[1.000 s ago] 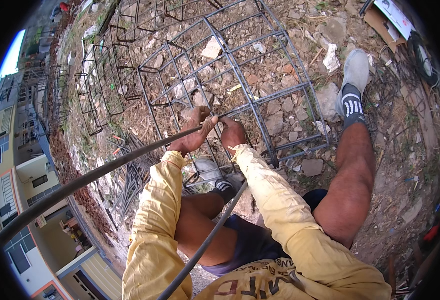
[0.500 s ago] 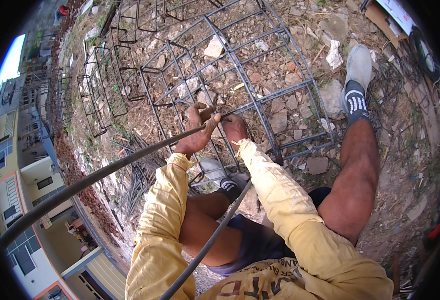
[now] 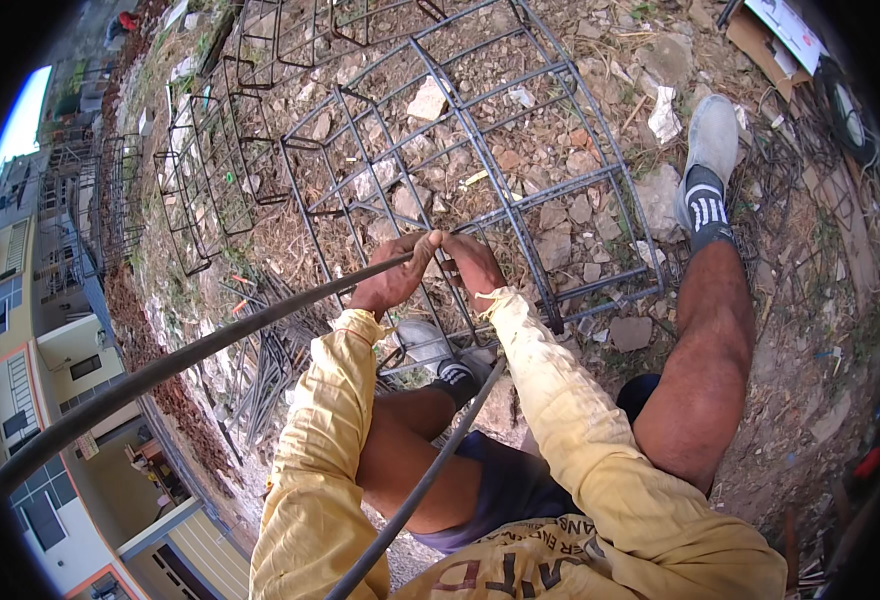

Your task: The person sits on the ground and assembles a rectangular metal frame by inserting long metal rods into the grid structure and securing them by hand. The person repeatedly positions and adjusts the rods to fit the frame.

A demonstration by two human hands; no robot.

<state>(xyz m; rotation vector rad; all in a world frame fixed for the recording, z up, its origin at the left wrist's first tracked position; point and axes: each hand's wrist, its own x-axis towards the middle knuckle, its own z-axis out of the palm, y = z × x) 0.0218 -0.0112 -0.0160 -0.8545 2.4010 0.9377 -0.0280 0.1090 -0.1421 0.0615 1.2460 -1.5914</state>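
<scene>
A steel rebar cage (image 3: 508,205) of long bars and square stirrups lies between my legs on stony ground. Both my hands meet at its near left side. My left hand (image 3: 392,274) is closed, with thumb and fingers drawn together beside a stirrup bar; whatever they pinch is hidden. Against its fingertips rests my right hand (image 3: 474,266), fingers curled inward around the same spot and their grip partly covered. A long dark bar (image 3: 185,365) slants from the lower left up to my left hand. Another bar (image 3: 420,487) passes under my right forearm toward the lower edge.
More bent stirrups (image 3: 185,185) stand at the left. Loose rods (image 3: 260,395) lie near my left shoe (image 3: 422,341). My right shoe (image 3: 712,135) is beside the cage among rubble. A cardboard box (image 3: 768,50) sits at the far right. Houses (image 3: 60,400) line the left.
My left fingers, spread upward before, have folded down and come together. My right hand has turned so its fingertips meet the left hand's. The cage has barely shifted.
</scene>
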